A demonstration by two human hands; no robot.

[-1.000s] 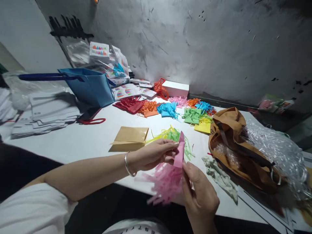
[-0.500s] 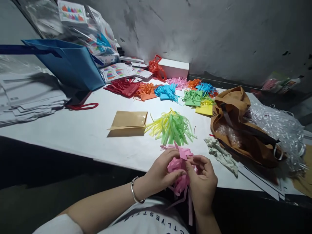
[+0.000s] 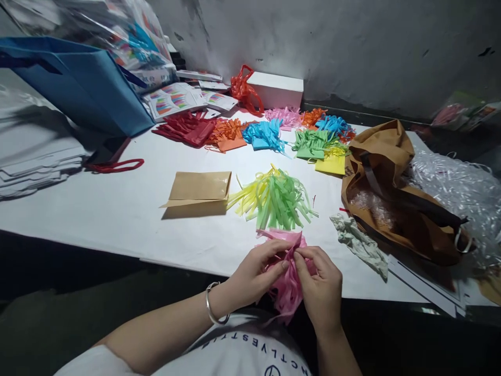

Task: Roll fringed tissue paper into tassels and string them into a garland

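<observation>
Pink fringed tissue paper [image 3: 288, 295] hangs between my two hands at the table's front edge. My left hand [image 3: 260, 269] pinches it from the left, a silver bangle on that wrist. From the right, my right hand [image 3: 319, 277] pinches the same paper near its gathered top, thumb and forefinger together. Just beyond my hands a green tissue tassel [image 3: 279, 201] lies spread out, with a yellow tissue tassel [image 3: 250, 196] fanned against its left side. Left of these sits a folded brown paper packet [image 3: 199, 186].
Fringed paper bundles in red [image 3: 190, 129], blue [image 3: 264, 136], green [image 3: 311, 143] and other colours line the back. A brown cloth bag [image 3: 385, 198] and crumpled pale cloth [image 3: 358, 243] lie right. A blue bag [image 3: 82, 86] and stacked white sheets [image 3: 37, 146] stand left.
The pink paper's flat top band is now bunched and twisted between my fingertips. Both hands have stayed close together, and the camera view has shifted slightly.
</observation>
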